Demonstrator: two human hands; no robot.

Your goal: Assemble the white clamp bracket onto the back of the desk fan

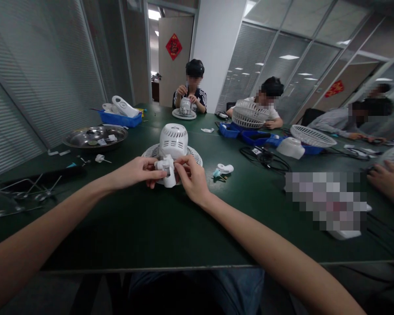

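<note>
A white fan head (173,140) with a slotted motor cover rests on its round grille (196,158) in front of me. A white neck bracket (167,170) juts from the motor cover toward me. My left hand (143,170) grips this bracket from the left, thumb on top and fingers beneath. At the bracket's right side, my right hand (193,177) has thumb and forefinger pinched together; whatever is between them is too small to make out. Right of the fan lie a white curved plastic piece (225,168) and a small light-blue part (216,173) with screws.
On the left stand a steel tray (95,136) with small parts, a blue bin (120,118) with white covers, and metal wire pieces (26,197). A coiled black cable (265,158) lies to the right. Co-workers sit around the green table (144,245); another person's hand (389,179) shows at far right.
</note>
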